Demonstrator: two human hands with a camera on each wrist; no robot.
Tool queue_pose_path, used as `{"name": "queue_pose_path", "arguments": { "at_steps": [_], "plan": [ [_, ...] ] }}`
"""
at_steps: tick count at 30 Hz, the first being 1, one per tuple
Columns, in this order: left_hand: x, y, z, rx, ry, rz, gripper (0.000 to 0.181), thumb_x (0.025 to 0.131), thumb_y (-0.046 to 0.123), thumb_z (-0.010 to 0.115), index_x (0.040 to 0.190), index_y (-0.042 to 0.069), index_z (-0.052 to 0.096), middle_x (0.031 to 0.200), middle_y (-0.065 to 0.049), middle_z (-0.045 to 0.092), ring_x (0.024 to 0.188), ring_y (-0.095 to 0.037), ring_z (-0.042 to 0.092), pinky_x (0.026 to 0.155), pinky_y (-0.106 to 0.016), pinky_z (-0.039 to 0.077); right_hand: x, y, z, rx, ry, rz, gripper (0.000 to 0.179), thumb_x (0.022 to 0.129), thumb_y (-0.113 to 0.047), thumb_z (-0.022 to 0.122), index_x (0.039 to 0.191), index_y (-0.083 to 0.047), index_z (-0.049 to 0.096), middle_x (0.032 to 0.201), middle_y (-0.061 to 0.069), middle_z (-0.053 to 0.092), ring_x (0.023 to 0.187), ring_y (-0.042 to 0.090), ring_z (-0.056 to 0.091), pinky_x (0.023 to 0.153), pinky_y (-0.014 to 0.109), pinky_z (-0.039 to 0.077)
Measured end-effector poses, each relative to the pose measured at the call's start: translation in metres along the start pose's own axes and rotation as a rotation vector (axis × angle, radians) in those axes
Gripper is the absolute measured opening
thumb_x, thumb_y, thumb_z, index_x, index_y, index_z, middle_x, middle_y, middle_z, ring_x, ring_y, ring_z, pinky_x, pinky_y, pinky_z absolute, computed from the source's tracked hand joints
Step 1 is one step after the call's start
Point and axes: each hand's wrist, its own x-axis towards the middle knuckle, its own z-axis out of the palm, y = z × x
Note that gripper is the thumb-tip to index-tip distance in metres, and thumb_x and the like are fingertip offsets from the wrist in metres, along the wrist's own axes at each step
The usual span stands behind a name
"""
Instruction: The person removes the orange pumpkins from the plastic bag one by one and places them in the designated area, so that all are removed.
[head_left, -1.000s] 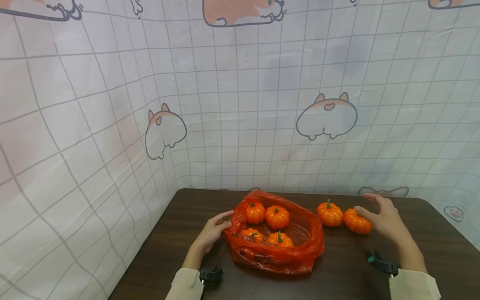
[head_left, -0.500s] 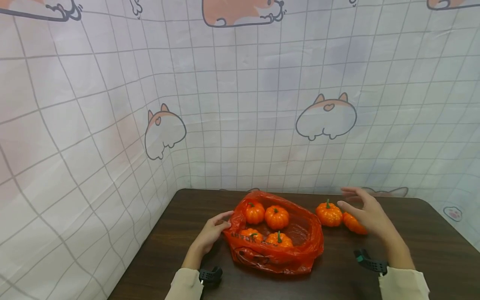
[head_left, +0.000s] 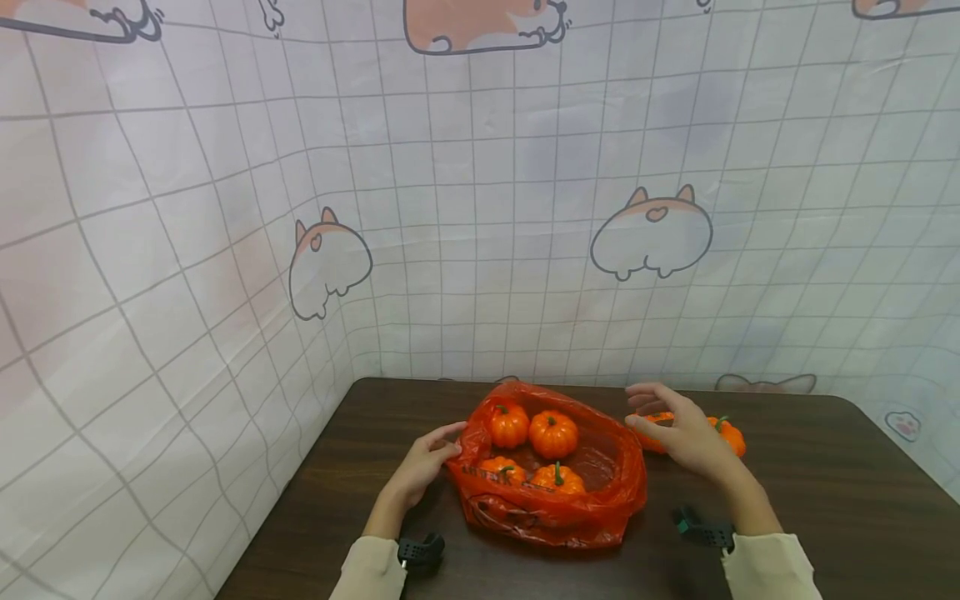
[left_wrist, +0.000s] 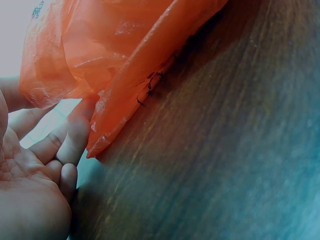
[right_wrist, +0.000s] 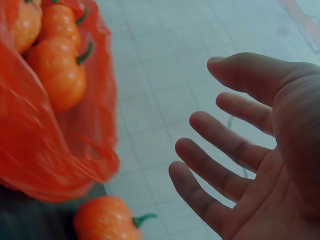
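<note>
A red plastic bag (head_left: 547, 521) stands with its mouth open on the dark table, several small orange pumpkins inside, among them one pumpkin (head_left: 553, 435) at the back. My left hand (head_left: 420, 468) pinches the bag's left rim; in the left wrist view the fingers (left_wrist: 75, 137) bend against the red film. To the right of the bag, my right hand (head_left: 686, 433) is raised with its fingers apart and nothing in it. Partly behind it are a pumpkin (head_left: 649, 440) near the bag and another pumpkin (head_left: 732, 438) farther right. The right wrist view shows the palm (right_wrist: 270, 200) bare.
The dark wooden table (head_left: 825, 467) reaches back to a white grid-patterned curtain (head_left: 510, 317) with cartoon dogs, which also covers the left side. A black band (head_left: 422, 550) is on the left wrist, and another black band (head_left: 703, 532) on the right.
My right hand has moved left from the far-right pumpkin, across to the pumpkin nearest the bag, which it now partly covers. The left hand and bag have stayed in place.
</note>
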Motion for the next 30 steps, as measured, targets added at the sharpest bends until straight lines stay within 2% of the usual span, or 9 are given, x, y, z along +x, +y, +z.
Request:
{"name": "queue_pose_path", "arguments": {
  "at_steps": [7, 10, 15, 20, 23, 30],
  "plan": [
    [0.003, -0.004, -0.001, -0.019, -0.009, 0.001, 0.045, 0.103, 0.014, 0.057, 0.148, 0.011, 0.054, 0.11, -0.009, 0.067, 0.096, -0.015, 0.064, 0.084, -0.03, 0.052, 0.007, -0.003, 0.026, 0.021, -0.073, 0.015, 0.046, 0.098, -0.033, 0.069, 0.138, -0.014, 0.057, 0.133, 0.017, 0.063, 0.12, 0.037, 0.06, 0.088, 0.049, 0.056],
    [0.003, -0.004, -0.001, -0.018, -0.009, 0.007, 0.045, 0.103, 0.015, 0.057, 0.148, 0.01, 0.054, 0.109, -0.009, 0.067, 0.095, -0.015, 0.064, 0.083, -0.03, 0.052, 0.01, -0.004, 0.037, 0.018, -0.112, 0.021, 0.046, 0.098, -0.033, 0.069, 0.137, -0.013, 0.058, 0.132, 0.015, 0.064, 0.12, 0.035, 0.06, 0.09, 0.048, 0.055],
    [0.002, -0.004, -0.001, -0.019, -0.008, 0.009, 0.045, 0.103, 0.015, 0.057, 0.148, 0.009, 0.054, 0.108, -0.009, 0.067, 0.094, -0.015, 0.064, 0.082, -0.03, 0.052, 0.012, -0.003, 0.052, 0.009, -0.157, -0.011, 0.045, 0.097, -0.03, 0.07, 0.136, -0.009, 0.059, 0.129, 0.016, 0.065, 0.116, 0.034, 0.062, 0.088, 0.043, 0.055],
    [0.002, -0.003, -0.001, -0.024, -0.008, 0.002, 0.045, 0.103, 0.014, 0.057, 0.148, 0.01, 0.054, 0.108, -0.009, 0.068, 0.094, -0.014, 0.064, 0.081, -0.03, 0.053, 0.013, -0.001, 0.063, 0.048, -0.205, -0.02, 0.05, 0.096, -0.029, 0.073, 0.136, -0.004, 0.058, 0.129, 0.019, 0.064, 0.116, 0.036, 0.062, 0.093, 0.048, 0.054],
    [0.002, -0.003, -0.001, -0.026, -0.01, -0.001, 0.046, 0.103, 0.014, 0.057, 0.148, 0.01, 0.054, 0.109, -0.01, 0.067, 0.094, -0.014, 0.064, 0.081, -0.03, 0.053, 0.013, -0.001, 0.068, 0.055, -0.241, -0.022, 0.051, 0.095, -0.028, 0.073, 0.136, -0.003, 0.057, 0.13, 0.02, 0.063, 0.117, 0.039, 0.062, 0.094, 0.047, 0.054],
    [0.001, -0.001, -0.001, -0.021, -0.011, 0.001, 0.045, 0.104, 0.015, 0.056, 0.148, 0.01, 0.054, 0.112, -0.011, 0.067, 0.096, -0.015, 0.064, 0.085, -0.031, 0.053, 0.012, 0.002, 0.074, 0.045, -0.307, -0.043, 0.05, 0.093, -0.024, 0.075, 0.134, -0.001, 0.057, 0.128, 0.02, 0.063, 0.112, 0.038, 0.063, 0.085, 0.03, 0.055]
  ]
}}
